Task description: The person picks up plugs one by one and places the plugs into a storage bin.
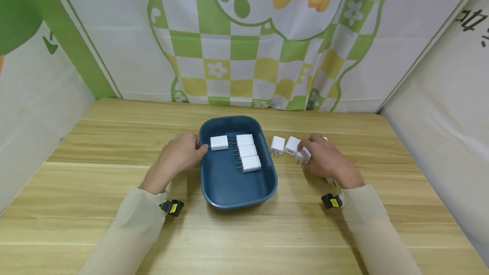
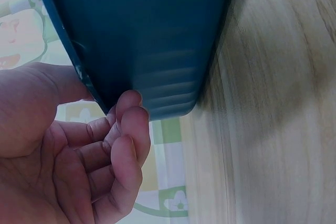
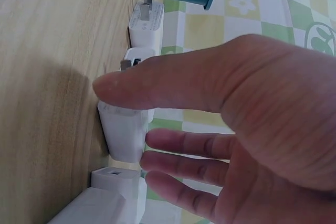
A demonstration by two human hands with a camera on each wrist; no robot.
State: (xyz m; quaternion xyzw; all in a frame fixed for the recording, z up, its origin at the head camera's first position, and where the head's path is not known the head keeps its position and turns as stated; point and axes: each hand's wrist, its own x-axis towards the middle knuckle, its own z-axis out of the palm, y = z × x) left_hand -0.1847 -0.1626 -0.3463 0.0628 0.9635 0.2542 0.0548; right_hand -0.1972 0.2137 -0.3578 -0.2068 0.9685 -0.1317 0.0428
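My left hand (image 1: 178,157) grips the left rim of a dark blue plastic bin (image 1: 203,181), thumb over the edge and the other fingers curled against its outside. Inside lie several white plug chargers: three in a column (image 1: 247,150) at the right and a single charger (image 1: 219,142) at the left, prongs facing each other. On the table right of the bin, my right hand (image 1: 327,159) pinches a white charger (image 1: 304,155). The right wrist view shows the thumb across this charger (image 3: 123,135); the index finger is hidden.
Two more chargers, one prongs down (image 1: 277,144) and one showing its port (image 1: 292,145), stand between the bin and my right hand. Other chargers (image 3: 113,182) lie partly hidden under that hand. A patterned curtain (image 1: 244,54) hangs behind the wooden table (image 1: 126,139).
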